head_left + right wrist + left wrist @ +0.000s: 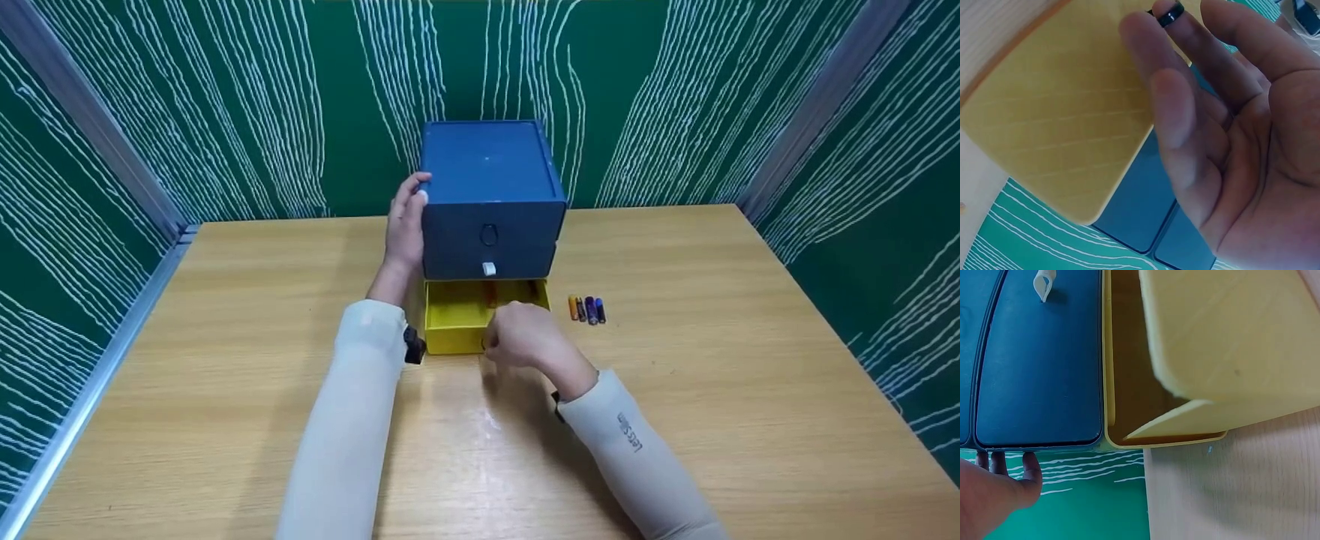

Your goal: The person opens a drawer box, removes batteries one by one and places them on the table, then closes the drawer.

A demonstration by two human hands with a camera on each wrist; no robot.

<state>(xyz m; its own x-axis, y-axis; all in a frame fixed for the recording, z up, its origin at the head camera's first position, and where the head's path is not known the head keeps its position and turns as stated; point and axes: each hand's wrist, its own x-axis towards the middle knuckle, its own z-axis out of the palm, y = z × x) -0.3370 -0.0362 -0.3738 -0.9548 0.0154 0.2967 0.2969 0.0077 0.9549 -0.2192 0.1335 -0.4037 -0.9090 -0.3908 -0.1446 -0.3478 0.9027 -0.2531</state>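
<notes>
A small drawer cabinet (491,161) with blue drawer fronts stands at the back of the table. Its bottom yellow drawer (454,315) is pulled out toward me. My left hand (406,229) rests against the cabinet's left side, fingers along the wall near the top. My right hand (525,334) is at the drawer's front, its fingers curled at a black pull loop (1171,14). Part of the drawer's interior is hidden behind this hand; a reddish thing (491,292) shows at its back. A white pull loop (1044,284) sticks out from the blue front above.
Several short crayons (587,310), orange, dark and blue-purple, lie on the wooden table (225,360) right of the drawer. Green walls (375,90) with white wavy lines close off the back and sides, directly behind the cabinet.
</notes>
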